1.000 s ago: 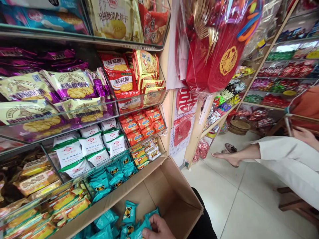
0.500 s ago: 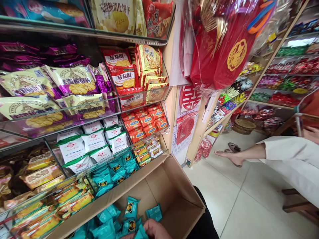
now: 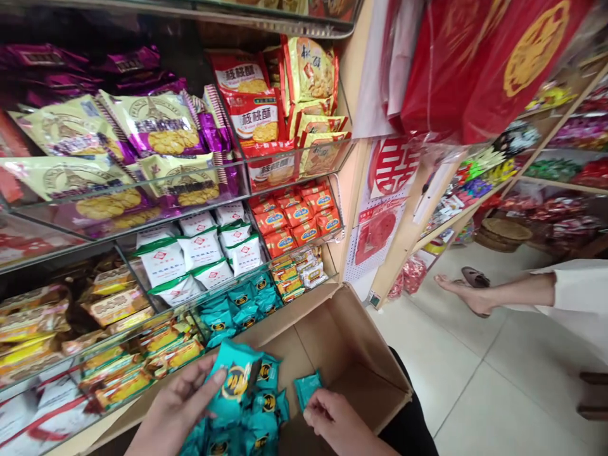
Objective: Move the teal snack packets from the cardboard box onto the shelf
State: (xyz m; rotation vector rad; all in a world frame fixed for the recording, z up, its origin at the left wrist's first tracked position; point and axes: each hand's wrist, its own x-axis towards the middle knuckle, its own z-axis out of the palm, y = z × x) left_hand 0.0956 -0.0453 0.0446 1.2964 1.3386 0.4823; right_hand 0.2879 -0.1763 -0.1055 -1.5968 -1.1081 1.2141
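Observation:
My left hand [image 3: 183, 402] holds up a teal snack packet [image 3: 234, 381] over an open cardboard box [image 3: 361, 354] that lies in front of me. My right hand [image 3: 330, 415] reaches into the box with its fingers curled, touching a small teal packet [image 3: 308, 387] on the box floor. Several more teal packets [image 3: 259, 418] are heaped in the box under my hands. Matching teal packets [image 3: 237, 307] fill a low glass shelf compartment just beyond the box.
Glass shelves [image 3: 142, 209] packed with biscuit and snack bags stand at left. Red gift bags [image 3: 479, 63] hang at top right. Another person's leg and bare foot [image 3: 475, 294] stretch across the tiled aisle at right, beside more shelving.
My left hand has come into view, lifting a teal packet above the box. My right hand has shifted right toward a single packet. The view has tilted downward.

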